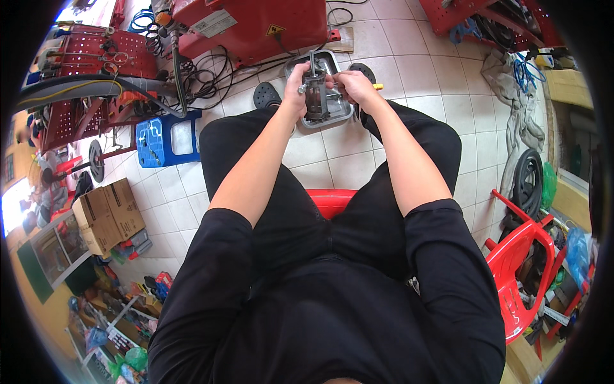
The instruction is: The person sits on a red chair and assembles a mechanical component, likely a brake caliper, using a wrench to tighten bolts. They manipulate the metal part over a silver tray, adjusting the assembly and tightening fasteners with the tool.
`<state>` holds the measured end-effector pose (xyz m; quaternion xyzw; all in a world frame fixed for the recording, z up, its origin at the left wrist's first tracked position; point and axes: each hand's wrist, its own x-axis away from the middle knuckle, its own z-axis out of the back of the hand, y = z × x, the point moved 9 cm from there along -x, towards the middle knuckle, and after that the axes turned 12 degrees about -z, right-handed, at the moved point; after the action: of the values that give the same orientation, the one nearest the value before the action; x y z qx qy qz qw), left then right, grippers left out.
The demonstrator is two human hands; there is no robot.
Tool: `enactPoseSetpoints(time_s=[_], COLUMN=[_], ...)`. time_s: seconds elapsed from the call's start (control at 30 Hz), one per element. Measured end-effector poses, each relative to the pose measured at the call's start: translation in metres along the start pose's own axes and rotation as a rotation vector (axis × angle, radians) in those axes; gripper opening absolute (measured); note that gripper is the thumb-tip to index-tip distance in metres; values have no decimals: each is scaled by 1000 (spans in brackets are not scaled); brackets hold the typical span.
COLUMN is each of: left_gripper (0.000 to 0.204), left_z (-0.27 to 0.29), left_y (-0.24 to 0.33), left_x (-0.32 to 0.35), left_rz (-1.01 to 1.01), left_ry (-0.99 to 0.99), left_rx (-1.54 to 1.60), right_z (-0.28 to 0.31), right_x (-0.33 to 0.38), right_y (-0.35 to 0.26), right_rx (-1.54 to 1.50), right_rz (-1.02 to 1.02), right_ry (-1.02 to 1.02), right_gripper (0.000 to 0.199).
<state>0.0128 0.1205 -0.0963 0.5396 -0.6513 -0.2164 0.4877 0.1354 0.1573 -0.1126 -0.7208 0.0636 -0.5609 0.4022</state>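
Observation:
Between my knees, above a grey tray (346, 115) on the floor, I hold a dark metal cylindrical part (316, 105) upright. It has open sides and a thin rod standing up from its top. My left hand (295, 89) is wrapped round its left side near the top. At its right side, my right hand (355, 88) is closed, with the fingertips close to the part. A yellow-ended tool (378, 86) sticks out behind the right hand; its other end is hidden by the fingers, so its exact kind does not show.
A red machine (256, 29) stands ahead, with black cables (220, 80) on the tiles. To the left are a blue stool (160, 141), a red tool rack (96, 54) and cardboard boxes (109, 214). A red chair (521, 275) and tyres (528, 176) stand right.

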Motion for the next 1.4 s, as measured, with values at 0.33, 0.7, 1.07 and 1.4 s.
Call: enactPoseSetpoints(time_s=[0.33, 0.7, 1.07, 1.4], left_gripper=[58, 60, 39, 43], left_z=[1, 6, 3, 6], left_y=[6, -7, -4, -7], left_x=[0, -3, 0, -1], left_rz=[-53, 6, -26, 8], left_ry=[96, 73, 97, 110], left_rx=[91, 64, 29, -2], right_z=[-12, -7, 1, 4], right_x=[11, 3, 8, 15], right_y=[0, -3, -14, -30], right_rx=[-275, -314, 45, 467], right_rz=[-42, 23, 145, 310], right_ry=[-119, -108, 134, 306], right_gripper=[14, 11, 17, 28])
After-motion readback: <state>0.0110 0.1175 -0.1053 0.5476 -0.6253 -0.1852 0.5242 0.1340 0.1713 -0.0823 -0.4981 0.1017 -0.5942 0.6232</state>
